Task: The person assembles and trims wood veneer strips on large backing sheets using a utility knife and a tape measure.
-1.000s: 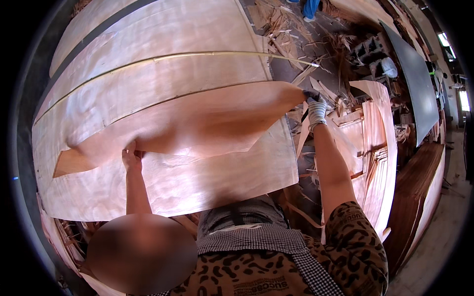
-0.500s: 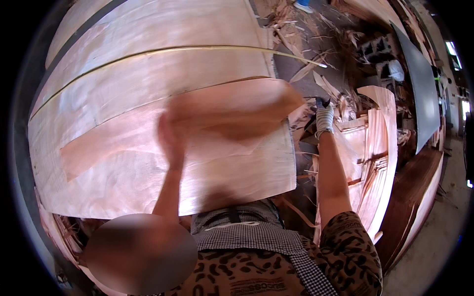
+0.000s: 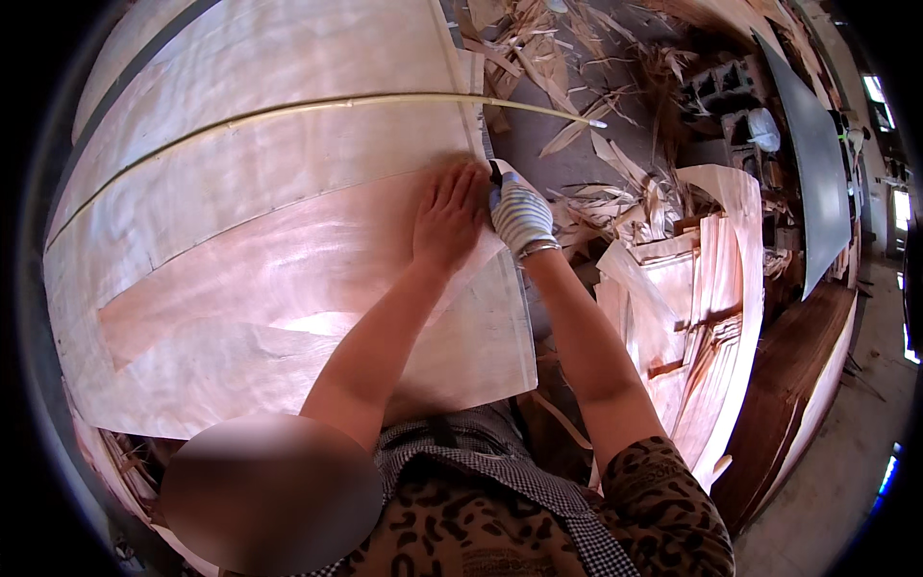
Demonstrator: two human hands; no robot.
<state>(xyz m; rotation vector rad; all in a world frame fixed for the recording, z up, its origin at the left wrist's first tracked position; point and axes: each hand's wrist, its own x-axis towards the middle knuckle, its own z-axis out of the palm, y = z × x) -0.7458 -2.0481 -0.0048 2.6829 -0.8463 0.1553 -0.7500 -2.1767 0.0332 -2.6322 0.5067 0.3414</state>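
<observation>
the broad pale wood sheet (image 3: 481, 337) carries a thin pinkish veneer piece (image 3: 240, 245), lying nearer the person than a slender yellow rod (image 3: 288, 112). the bare left hand (image 3: 450, 213) lies open, palm down on the veneer piece's right end, while the gloved right hand (image 3: 522, 213), just beside it, appears closed around a small dark object (image 3: 495, 173) near the sheet's right edge; good handling probably calls for flat, even palm pressure, kept clear of that object.

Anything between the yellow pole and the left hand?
Just pale wood sheet; no loose object lies between the yellow pole and the left hand. Head view.
</observation>
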